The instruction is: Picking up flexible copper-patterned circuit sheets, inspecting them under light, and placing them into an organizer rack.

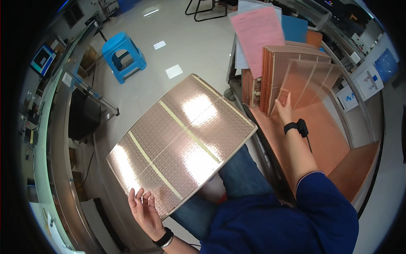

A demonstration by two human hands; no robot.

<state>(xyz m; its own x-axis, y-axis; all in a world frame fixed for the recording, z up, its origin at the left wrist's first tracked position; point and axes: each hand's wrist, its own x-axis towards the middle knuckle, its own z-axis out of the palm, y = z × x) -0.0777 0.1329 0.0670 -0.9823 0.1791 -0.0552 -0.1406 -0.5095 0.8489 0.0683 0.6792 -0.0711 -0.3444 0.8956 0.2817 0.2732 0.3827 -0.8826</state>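
A large copper-coloured circuit board panel (pixel 169 122) with pale yellow strips lies tilted across my lap, its shiny surface reflecting light. My left hand (pixel 144 211) is at its lower left edge, fingers apart and slightly curled; whether they touch the edge I cannot tell. On the right, my right hand (pixel 284 106) is closed on the lower corner of a thin circuit board panel (pixel 315 82), which is blurred and looks see-through. That panel leans out beside a stack of upright circuit board panels (pixel 275 63).
The stack stands in a cart with a copper-coloured base (pixel 296 139). A pink paper sheet (pixel 260 36) and a blue sheet (pixel 294 31) rise behind it. A blue plastic stool (pixel 122 51) stands on the floor, upper left. A long workbench (pixel 57 148) runs along the left.
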